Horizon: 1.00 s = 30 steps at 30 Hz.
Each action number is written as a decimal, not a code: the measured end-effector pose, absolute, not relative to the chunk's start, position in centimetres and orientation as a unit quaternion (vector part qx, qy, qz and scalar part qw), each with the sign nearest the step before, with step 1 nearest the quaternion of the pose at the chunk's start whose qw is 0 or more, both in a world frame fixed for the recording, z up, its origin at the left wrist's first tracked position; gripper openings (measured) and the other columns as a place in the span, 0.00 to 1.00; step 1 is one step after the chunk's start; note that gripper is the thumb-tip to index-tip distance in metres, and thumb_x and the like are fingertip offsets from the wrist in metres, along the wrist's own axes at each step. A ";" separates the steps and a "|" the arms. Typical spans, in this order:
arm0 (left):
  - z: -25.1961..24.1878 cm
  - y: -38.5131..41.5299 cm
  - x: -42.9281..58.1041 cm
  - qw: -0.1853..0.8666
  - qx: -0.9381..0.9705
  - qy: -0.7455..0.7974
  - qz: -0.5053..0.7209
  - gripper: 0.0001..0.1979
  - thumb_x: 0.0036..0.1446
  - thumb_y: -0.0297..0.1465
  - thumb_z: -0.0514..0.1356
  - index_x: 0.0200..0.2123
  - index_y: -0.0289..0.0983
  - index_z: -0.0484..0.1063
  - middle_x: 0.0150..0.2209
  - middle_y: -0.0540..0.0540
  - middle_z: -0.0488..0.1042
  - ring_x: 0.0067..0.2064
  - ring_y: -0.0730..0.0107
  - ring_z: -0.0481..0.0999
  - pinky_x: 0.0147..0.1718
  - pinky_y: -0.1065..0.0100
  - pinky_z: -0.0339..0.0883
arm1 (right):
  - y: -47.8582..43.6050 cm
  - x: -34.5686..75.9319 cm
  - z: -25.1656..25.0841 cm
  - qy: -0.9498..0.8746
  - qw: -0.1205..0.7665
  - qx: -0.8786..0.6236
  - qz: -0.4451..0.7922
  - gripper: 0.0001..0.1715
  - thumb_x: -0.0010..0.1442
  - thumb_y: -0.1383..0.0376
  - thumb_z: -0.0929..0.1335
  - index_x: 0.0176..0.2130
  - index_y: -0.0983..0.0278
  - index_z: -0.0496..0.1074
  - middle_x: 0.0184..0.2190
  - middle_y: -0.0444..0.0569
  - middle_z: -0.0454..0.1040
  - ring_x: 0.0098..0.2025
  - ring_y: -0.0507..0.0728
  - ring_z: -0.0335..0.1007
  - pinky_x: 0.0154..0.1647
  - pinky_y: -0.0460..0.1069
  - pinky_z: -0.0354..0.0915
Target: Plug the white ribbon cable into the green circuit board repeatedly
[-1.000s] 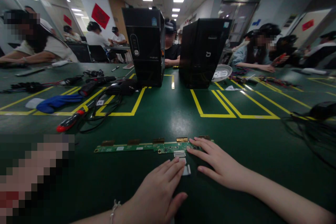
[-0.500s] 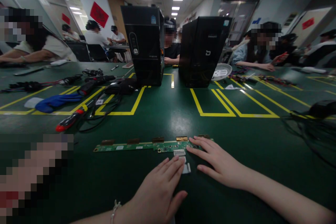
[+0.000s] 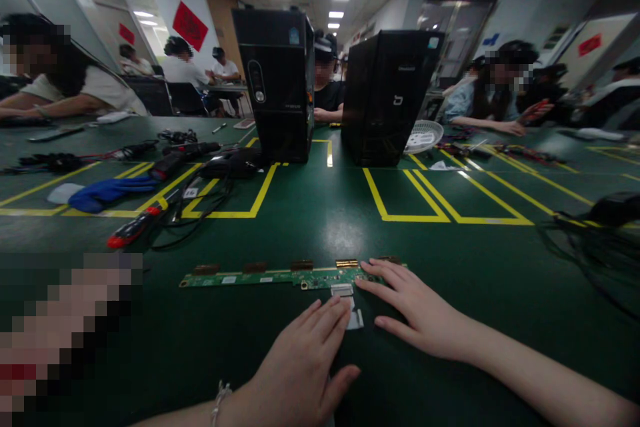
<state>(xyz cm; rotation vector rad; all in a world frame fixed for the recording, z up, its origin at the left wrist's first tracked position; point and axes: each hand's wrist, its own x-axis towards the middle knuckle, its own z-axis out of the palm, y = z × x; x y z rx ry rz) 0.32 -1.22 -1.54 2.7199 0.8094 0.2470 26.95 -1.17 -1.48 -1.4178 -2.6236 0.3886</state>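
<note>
A long, narrow green circuit board [image 3: 270,277] lies flat on the green table, with copper-coloured flex tabs [image 3: 302,266] along its far edge. From its near edge a white flat ribbon cable [image 3: 355,320] runs toward me. My left hand [image 3: 307,353] rests flat over that cable, fingers stretched out side by side and thumb apart; it hides part of the cable. My right hand [image 3: 415,307] lies with spread fingers, its fingertips on the right part of the board, which they partly cover. Neither hand grips anything.
Two black computer towers [image 3: 275,87] stand ahead. To the left lie a red-and-black screwdriver [image 3: 133,228], a blue glove [image 3: 113,193] and dark cables. At the right is a black cable bundle [image 3: 617,210]. A white basket [image 3: 425,136] sits behind yellow tape lines. Several people sit around.
Both hands, the board and the ribbon cable stay in practically the same place. Only the camera view has shifted very slightly.
</note>
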 end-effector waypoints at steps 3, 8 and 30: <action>-1.4 -1.1 0.4 0.141 0.947 0.278 0.075 0.30 0.64 0.39 0.55 0.65 0.30 0.58 0.65 0.36 0.61 0.64 0.52 0.63 0.61 0.52 0.60 | -1.2 27.0 -1.5 -0.870 0.061 -0.472 0.126 0.33 0.67 0.47 0.60 0.67 0.53 0.55 0.69 0.51 0.51 0.70 0.64 0.42 0.67 0.66 0.49; -1.0 -1.0 0.5 0.136 0.952 0.271 0.052 0.31 0.65 0.39 0.54 0.65 0.27 0.57 0.65 0.35 0.60 0.65 0.49 0.62 0.61 0.50 0.61 | -1.1 27.0 -1.6 -0.871 0.049 -0.472 0.125 0.35 0.67 0.46 0.59 0.68 0.51 0.51 0.70 0.50 0.48 0.70 0.65 0.41 0.67 0.67 0.46; 0.8 0.3 0.3 0.161 0.954 0.252 -0.005 0.29 0.66 0.36 0.54 0.66 0.30 0.55 0.67 0.37 0.58 0.66 0.52 0.59 0.62 0.51 0.58 | -1.1 27.0 -1.6 -0.870 0.053 -0.471 0.139 0.36 0.66 0.46 0.60 0.68 0.49 0.49 0.70 0.48 0.46 0.71 0.66 0.38 0.67 0.68 0.45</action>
